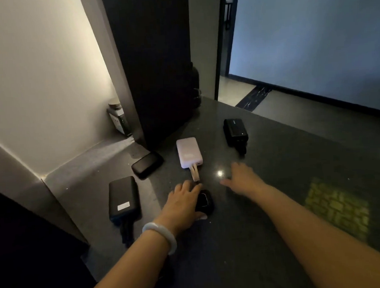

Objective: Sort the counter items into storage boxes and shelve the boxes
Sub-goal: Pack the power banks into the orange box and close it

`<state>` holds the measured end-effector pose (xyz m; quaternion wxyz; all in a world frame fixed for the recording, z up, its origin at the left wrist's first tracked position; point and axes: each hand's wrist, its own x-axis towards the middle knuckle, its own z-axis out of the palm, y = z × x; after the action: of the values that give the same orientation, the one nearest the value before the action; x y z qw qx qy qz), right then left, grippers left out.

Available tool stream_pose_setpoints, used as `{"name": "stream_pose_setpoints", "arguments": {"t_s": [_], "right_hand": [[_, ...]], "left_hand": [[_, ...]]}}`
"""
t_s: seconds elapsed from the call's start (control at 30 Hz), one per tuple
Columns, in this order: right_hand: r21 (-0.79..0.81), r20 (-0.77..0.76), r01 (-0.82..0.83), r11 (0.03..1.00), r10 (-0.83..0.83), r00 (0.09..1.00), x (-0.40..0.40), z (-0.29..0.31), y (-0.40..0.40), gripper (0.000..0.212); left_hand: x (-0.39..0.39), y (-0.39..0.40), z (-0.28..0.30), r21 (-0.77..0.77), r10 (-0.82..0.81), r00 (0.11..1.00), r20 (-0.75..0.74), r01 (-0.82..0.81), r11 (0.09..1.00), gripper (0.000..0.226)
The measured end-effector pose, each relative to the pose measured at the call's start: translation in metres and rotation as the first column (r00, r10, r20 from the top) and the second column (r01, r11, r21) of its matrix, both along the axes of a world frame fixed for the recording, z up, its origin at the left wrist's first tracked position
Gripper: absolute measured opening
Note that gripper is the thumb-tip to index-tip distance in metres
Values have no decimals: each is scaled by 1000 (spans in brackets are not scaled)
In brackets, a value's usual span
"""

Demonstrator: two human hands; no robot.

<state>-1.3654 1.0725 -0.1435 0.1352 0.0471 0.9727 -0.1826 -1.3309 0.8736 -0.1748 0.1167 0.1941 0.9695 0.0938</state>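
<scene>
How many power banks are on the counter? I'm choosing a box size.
5: a large black one at left, a black one by the dark cabinet, a pink one mid-counter, a black one farthest right, a small black one under the left hand. None seem hidden.

The tabletop (276,216) looks like polished dark stone, glossy with a light glint just beside the right hand (241,176). The pink power bank (189,152) beyond the hands seems smooth matt plastic.

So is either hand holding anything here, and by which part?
The left hand rests over the left side of a small rounded black case on the dark counter; a closed grip cannot be confirmed. The right hand is open, holding nothing.
</scene>
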Motion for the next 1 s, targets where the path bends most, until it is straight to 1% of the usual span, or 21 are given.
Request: {"name": "stream_pose_setpoints", "arguments": {"t_s": [0.07, 0.13, 0.23, 0.3, 0.37, 0.47, 0.5, 0.57, 0.6, 0.73, 0.8, 0.9, 1.0], "right_hand": [[-12, -10, 100, 995, -101, 995, -15, -4, 11, 73], [-26, -26, 187, 982, -188, 982, -29, -9, 17, 77], [-30, -98, 296, 955, -298, 950, -46, -17, 19, 82], [-86, -156, 375, 923, -384, 910, -60, -22, 17, 83], [-179, -190, 448, 876, -478, 858, -72, -27, 17, 80], [-283, -166, 510, 812, -565, 808, -85, -32, 25, 68], [-282, -159, 504, 816, -558, 814, -87, -33, 29, 59], [-249, -171, 456, 854, -502, 848, -86, -35, 37, 39], [-239, -184, 431, 870, -476, 860, -83, -36, 40, 34], [-254, -214, 374, 892, -429, 877, -54, -36, 47, 25], [-279, -199, 355, 892, -415, 888, -28, -37, 48, 22], [-263, -188, 331, 906, -385, 904, 22, -38, 49, 11], [-270, -138, 319, 909, -364, 921, 77, -41, 52, 22]], "left_hand": [[-10, 7, -2, 23, -86, 995, -47, 87, 996, 82], [-19, 13, -4, 49, -123, 989, -77, 127, 991, 78], [-25, 19, -10, 102, -118, 988, -96, 128, 987, 77], [-28, 17, -17, 155, -104, 991, -81, 116, 981, 78], [-28, 15, -26, 205, -86, 994, -64, 97, 974, 78], [-28, 14, -34, 239, -72, 995, -65, 86, 967, 78], [-29, 14, -35, 241, -72, 995, -64, 86, 967, 78], [-30, 14, -34, 237, -71, 995, -63, 84, 968, 78], [-29, 15, -32, 234, -66, 996, -60, 79, 969, 78], [-24, 23, -24, 189, -27, 997, -75, 40, 981, 77], [-18, 27, -20, 173, -15, 997, -75, 28, 985, 76], [-4, 30, -20, 155, -21, 997, -79, 33, 987, 77], [12, 29, -24, 154, -44, 996, -78, 56, 987, 78]]}}
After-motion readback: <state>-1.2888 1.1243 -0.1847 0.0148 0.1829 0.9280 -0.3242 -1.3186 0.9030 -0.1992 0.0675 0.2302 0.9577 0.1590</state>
